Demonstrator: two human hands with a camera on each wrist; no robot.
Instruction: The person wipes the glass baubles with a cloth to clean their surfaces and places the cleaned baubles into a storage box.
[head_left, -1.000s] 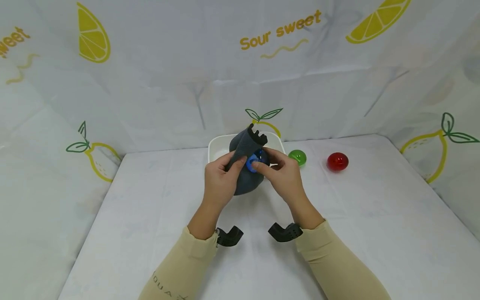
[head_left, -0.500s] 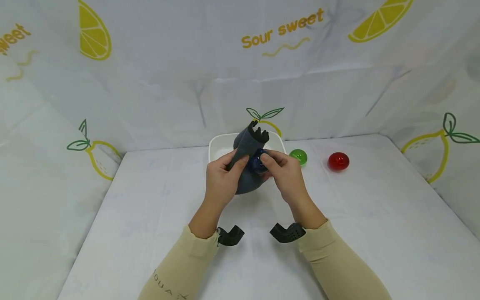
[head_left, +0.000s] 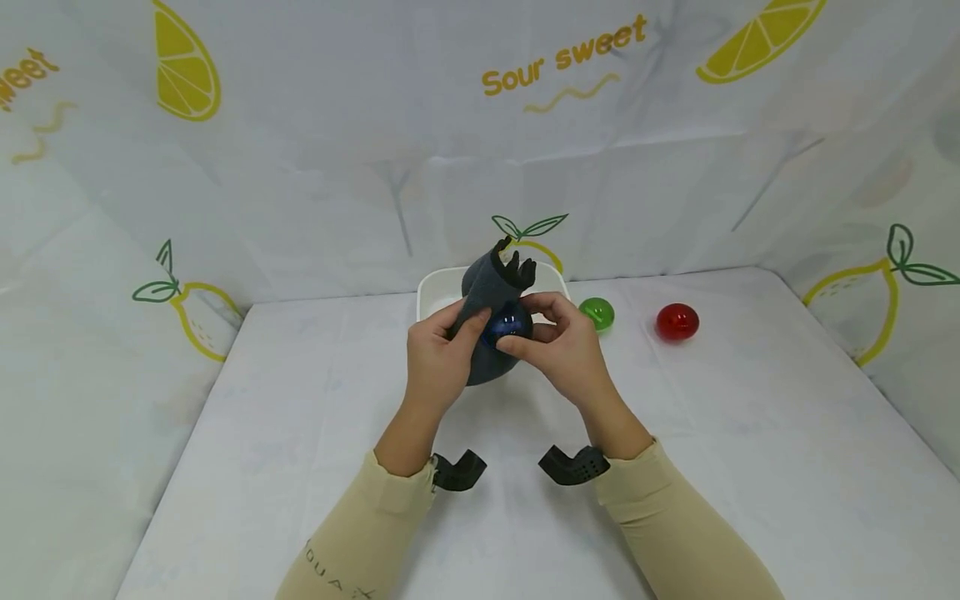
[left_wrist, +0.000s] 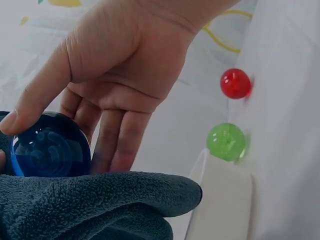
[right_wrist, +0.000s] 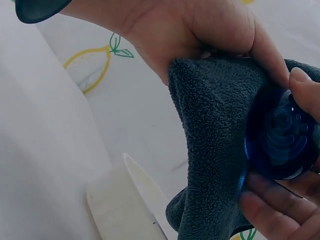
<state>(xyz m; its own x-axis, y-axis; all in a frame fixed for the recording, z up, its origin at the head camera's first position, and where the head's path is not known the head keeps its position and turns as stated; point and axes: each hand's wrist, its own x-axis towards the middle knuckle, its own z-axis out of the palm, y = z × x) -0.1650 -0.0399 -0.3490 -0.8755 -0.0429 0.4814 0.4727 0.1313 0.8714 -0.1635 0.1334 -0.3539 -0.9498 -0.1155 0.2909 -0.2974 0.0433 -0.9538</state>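
Note:
My right hand [head_left: 564, 346] pinches a glossy, see-through blue ball [head_left: 512, 323] between thumb and fingers. Behind and around the ball is a dark grey-blue towel [head_left: 491, 283], its dark edge bunched at the top. The left hand [head_left: 438, 354] grips the towel's left side, thumb near the ball. Seen from the left wrist, the ball [left_wrist: 50, 147] sits against the fuzzy cloth [left_wrist: 100, 200], with the right thumb on top of it. In the right wrist view the towel [right_wrist: 215, 125] drapes down from the left hand and borders the ball [right_wrist: 282, 135].
Behind the towel stands a white plastic container [head_left: 551, 283], partly hidden. A see-through green ball [head_left: 597, 314] lies just right of it, and a red ball [head_left: 677, 322] lies farther right. White lemon-print cloth covers the table [head_left: 337, 358] and back wall.
The right thumb has moved from the ball's face down to its lower edge, and the ball has turned and shifted slightly left. The left hand keeps its grip on the towel.

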